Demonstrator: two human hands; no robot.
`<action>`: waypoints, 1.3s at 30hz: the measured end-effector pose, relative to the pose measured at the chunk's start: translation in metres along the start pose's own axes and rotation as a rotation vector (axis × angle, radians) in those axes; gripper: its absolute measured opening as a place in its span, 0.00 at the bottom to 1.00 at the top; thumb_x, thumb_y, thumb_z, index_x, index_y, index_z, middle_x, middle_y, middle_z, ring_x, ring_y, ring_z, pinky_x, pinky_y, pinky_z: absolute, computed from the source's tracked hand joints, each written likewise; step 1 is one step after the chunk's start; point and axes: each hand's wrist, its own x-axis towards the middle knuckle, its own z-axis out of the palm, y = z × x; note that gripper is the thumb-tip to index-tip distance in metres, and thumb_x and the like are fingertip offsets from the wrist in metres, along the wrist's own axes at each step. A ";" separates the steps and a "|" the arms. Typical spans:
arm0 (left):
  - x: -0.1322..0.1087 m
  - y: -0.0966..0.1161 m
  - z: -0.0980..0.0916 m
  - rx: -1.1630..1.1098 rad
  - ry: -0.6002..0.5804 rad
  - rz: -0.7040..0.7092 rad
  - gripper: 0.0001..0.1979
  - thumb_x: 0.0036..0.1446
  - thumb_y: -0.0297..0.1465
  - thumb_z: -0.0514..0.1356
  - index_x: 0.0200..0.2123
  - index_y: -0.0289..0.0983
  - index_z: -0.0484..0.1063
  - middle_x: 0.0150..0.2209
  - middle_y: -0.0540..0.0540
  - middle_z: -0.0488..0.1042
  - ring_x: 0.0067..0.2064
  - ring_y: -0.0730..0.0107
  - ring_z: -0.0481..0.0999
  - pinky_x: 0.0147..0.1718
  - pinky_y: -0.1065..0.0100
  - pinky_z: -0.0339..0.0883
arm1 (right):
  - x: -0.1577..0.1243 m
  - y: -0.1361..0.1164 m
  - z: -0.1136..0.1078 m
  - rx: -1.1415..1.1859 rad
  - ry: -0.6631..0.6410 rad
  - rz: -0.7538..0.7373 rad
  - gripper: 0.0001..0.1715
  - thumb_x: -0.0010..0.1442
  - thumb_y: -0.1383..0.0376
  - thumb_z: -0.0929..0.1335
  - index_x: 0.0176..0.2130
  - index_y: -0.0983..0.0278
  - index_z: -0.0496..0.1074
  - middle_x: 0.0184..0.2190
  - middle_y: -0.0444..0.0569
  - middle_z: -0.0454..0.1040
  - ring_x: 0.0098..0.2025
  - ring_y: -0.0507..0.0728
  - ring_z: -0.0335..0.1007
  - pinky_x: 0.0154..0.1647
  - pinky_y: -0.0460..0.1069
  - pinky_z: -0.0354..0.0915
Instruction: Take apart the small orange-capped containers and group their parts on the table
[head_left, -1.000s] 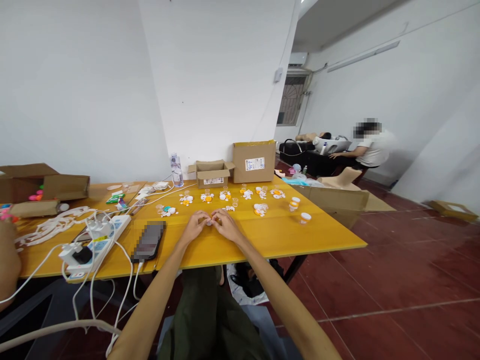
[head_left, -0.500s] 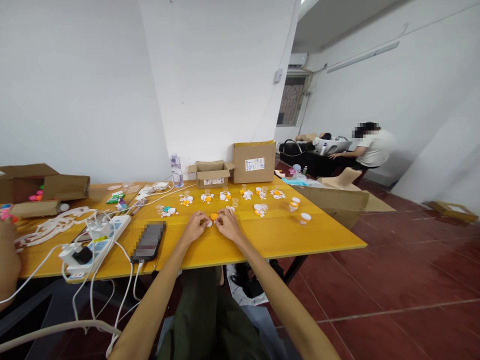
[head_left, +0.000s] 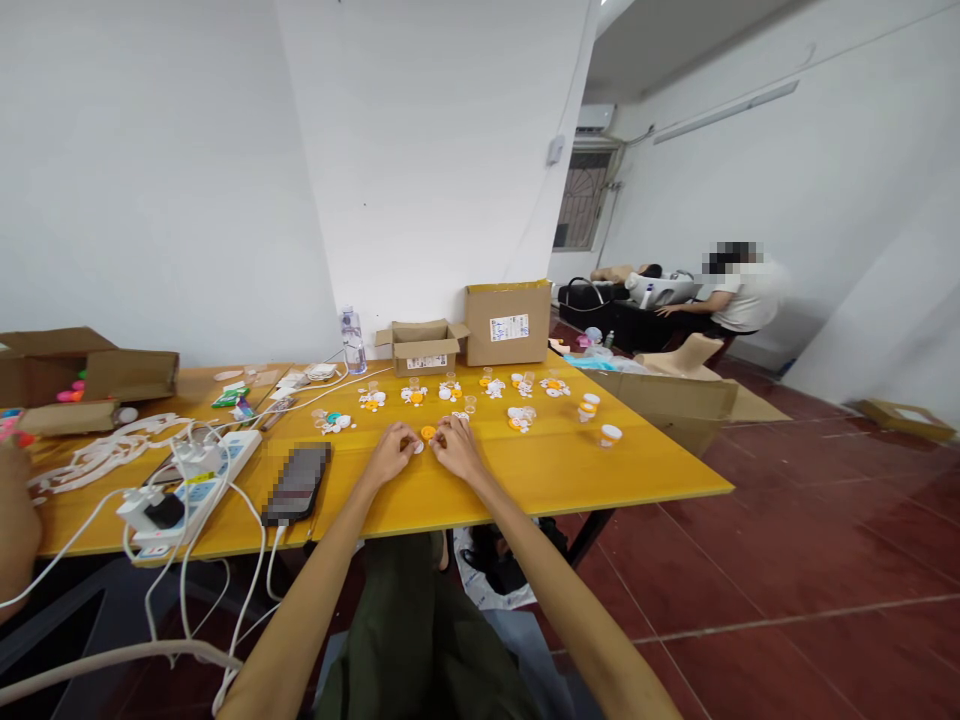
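Note:
Over the yellow table, my left hand (head_left: 393, 452) is closed at the fingertips on a small white disc (head_left: 418, 447). My right hand (head_left: 454, 447) is close beside it, its fingers pinched together; what they hold is too small to make out. Between the two hands lies an orange round piece (head_left: 428, 433). Just behind my right hand stands a small clear cup (head_left: 470, 404). Piles of small white and orange parts (head_left: 520, 418) are spread in rows beyond my hands. To the right are lidded cups (head_left: 611, 435), two of them stacked (head_left: 588, 407).
A phone (head_left: 298, 483), a power strip (head_left: 201, 495) and white cables lie left of my hands. Cardboard boxes (head_left: 508, 325) and a bottle (head_left: 352, 341) stand along the wall. Another person's arm (head_left: 16, 520) is at the far left; a seated person (head_left: 750, 295) is at the back right.

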 end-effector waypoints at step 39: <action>-0.001 -0.001 0.002 -0.021 -0.009 -0.002 0.07 0.55 0.26 0.57 0.27 0.39 0.72 0.33 0.48 0.74 0.39 0.65 0.72 0.46 0.62 0.67 | 0.000 0.006 0.001 0.030 0.089 -0.013 0.08 0.55 0.71 0.68 0.30 0.57 0.70 0.39 0.51 0.71 0.45 0.62 0.64 0.48 0.56 0.62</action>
